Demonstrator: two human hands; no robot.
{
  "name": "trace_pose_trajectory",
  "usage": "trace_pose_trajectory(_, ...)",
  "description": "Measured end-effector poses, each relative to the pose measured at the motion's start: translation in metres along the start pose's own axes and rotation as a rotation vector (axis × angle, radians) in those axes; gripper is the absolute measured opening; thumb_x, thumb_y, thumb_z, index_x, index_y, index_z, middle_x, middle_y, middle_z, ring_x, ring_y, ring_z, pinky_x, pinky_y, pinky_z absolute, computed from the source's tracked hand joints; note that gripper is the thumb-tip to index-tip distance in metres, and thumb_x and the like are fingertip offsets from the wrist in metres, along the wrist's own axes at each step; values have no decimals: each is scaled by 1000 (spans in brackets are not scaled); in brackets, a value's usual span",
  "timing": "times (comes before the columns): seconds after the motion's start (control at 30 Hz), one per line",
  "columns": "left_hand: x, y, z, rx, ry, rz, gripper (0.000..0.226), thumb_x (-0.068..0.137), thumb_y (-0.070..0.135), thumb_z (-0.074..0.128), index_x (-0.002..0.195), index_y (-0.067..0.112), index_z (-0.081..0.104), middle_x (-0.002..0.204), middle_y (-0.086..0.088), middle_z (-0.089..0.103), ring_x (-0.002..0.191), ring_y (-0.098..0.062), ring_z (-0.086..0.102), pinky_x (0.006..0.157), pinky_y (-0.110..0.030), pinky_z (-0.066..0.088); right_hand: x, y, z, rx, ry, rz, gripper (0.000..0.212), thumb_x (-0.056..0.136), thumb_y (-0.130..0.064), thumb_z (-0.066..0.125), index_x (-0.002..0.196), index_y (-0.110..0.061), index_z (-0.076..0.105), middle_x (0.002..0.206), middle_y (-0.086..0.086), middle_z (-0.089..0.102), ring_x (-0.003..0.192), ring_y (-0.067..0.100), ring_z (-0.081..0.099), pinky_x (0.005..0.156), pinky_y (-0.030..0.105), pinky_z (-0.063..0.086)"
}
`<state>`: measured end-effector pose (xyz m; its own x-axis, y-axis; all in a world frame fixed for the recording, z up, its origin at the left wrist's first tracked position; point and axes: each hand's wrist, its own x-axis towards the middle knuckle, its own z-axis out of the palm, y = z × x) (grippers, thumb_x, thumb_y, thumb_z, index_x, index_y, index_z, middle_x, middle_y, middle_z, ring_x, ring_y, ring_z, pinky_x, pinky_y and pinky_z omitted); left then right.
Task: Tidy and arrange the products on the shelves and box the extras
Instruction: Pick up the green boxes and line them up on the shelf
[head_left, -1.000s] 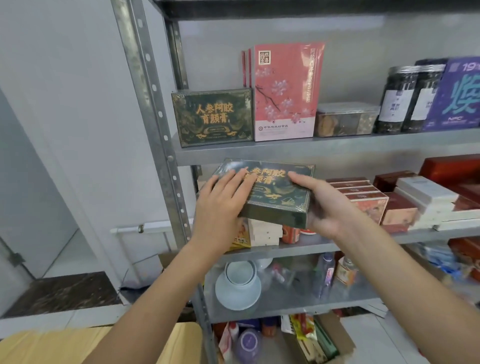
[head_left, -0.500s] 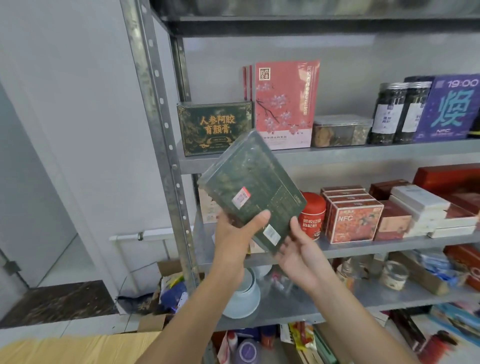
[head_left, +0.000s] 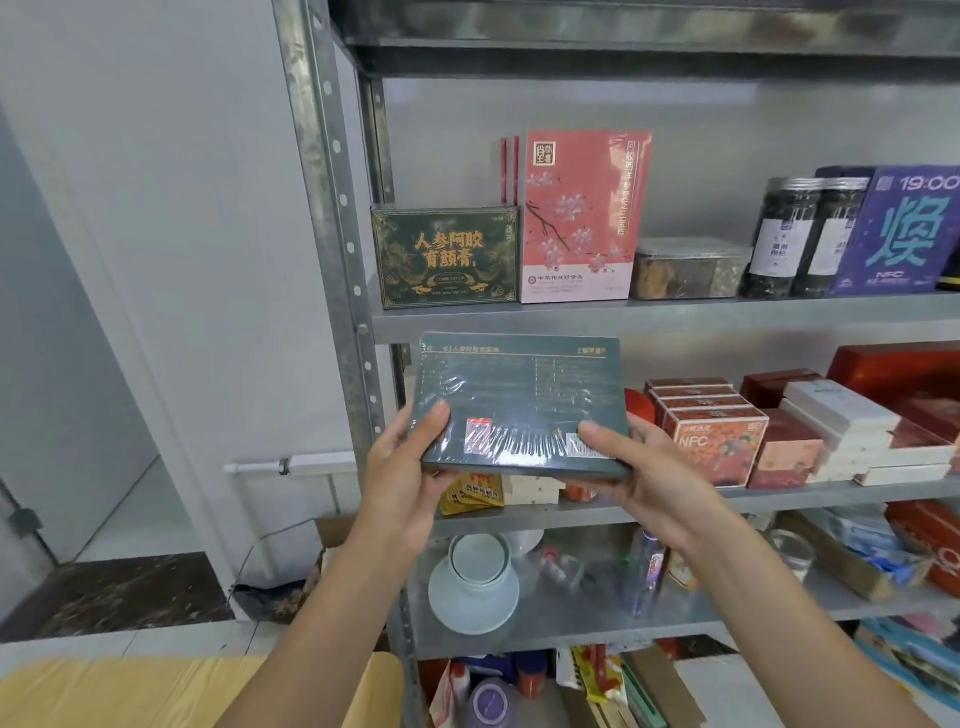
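Note:
A dark green shrink-wrapped box (head_left: 519, 395) is held in front of the metal shelf unit (head_left: 675, 317), its printed back side facing me. My left hand (head_left: 410, 467) grips its lower left corner, thumb on the back. My right hand (head_left: 639, 467) grips its lower right corner, thumb near a barcode label. A matching green box (head_left: 445, 257) stands upright at the left end of the upper shelf, beside a pink blossom box (head_left: 582, 218).
The upper shelf also holds a clear tub (head_left: 685, 270), dark jars (head_left: 805, 239) and a purple box (head_left: 904, 228). Red NFC boxes (head_left: 711, 431) and white boxes (head_left: 852, 431) fill the middle shelf. A pale dish (head_left: 475, 582) sits lower. Cartons lie on the floor.
The green box was lifted off the middle shelf, turned over so its back faces me, then levelled from tilted to horizontal; both hands shifted to its lower corners.

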<state>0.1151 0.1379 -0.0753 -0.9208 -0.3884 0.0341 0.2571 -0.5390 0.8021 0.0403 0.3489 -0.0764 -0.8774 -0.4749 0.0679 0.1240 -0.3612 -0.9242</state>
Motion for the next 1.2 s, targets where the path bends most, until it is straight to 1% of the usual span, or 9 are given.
trace_pose_trajectory(0.13, 2, 2, 1, 242, 20, 12, 54, 79, 33, 71, 129, 14, 61, 112, -7, 73, 95, -19, 72, 69, -28, 59, -2, -2, 10, -41, 124, -59, 49, 64, -22, 80, 109, -8, 66, 99, 9, 75, 85, 21, 74, 63, 32, 59)
trace_pose_trajectory(0.27, -3, 7, 10, 897, 134, 427, 50, 94, 21, 63, 141, 34, 50, 143, 13, 50, 123, -7, 53, 92, -14, 48, -7, -8, 29, -330, 306, -274, 29, 78, -12, 78, 104, -19, 67, 97, -3, 76, 86, 9, 72, 64, 17, 55)
trace_pose_trajectory(0.33, -13, 13, 29, 883, -47, 448, 52, 92, 37, 62, 141, 35, 48, 137, 19, 54, 121, 9, 51, 102, -16, 44, -14, -13, 43, -570, 420, -420, 30, 76, -17, 80, 102, -23, 66, 91, -12, 73, 82, -1, 68, 64, 11, 51)
trace_pose_trajectory(0.4, -25, 18, 50, 765, -260, 350, 66, 80, 61, 61, 139, 36, 47, 110, 31, 66, 99, 20, 58, 82, -5, 48, -25, -15, 61, -702, 374, -539, 38, 73, -24, 81, 106, -25, 64, 87, -19, 69, 82, -6, 64, 65, 8, 47)
trace_pose_trajectory(0.53, -26, 26, 67, 571, -225, 294, 55, 66, 59, 75, 106, 25, 61, 83, 9, 72, 78, -6, 70, 64, -19, 55, -45, -17, 78, -752, -43, -513, 64, 72, -30, 76, 133, -35, 54, 116, -25, 65, 112, -2, 60, 91, 15, 49)
trace_pose_trajectory(0.7, -11, 34, 56, 581, -193, 230, 22, 89, 28, 68, 109, 19, 66, 93, -1, 76, 91, -20, 72, 76, -34, 59, -30, -33, 54, -776, 61, -459, 58, 75, -22, 81, 120, -47, 54, 115, -31, 63, 109, -11, 57, 95, 18, 50)
trace_pose_trajectory(0.87, 8, 46, 36, 483, -478, 127, 59, 73, 43, 69, 117, 5, 61, 106, -18, 71, 96, -29, 70, 78, -36, 58, 5, -54, 15, -596, 155, -117, 80, 46, -47, 88, 116, -32, 52, 109, -21, 65, 103, 2, 62, 89, 26, 51)
trace_pose_trajectory(1.07, 34, 57, 36, 695, -155, 479, 47, 86, 18, 72, 131, 20, 58, 105, 17, 72, 101, 0, 66, 75, -18, 57, 31, -55, 13, -695, 312, -265, 80, 51, -46, 89, 118, -30, 50, 106, -16, 63, 95, -2, 59, 66, 15, 46)
trace_pose_trajectory(1.2, 54, 59, 43, 794, -8, 599, 49, 96, 12, 59, 144, 17, 48, 123, 1, 66, 111, -16, 64, 87, -38, 59, 64, -54, 30, -662, 310, -367, 63, 68, -28, 87, 114, -33, 44, 99, -24, 57, 85, -8, 56, 56, 5, 45)
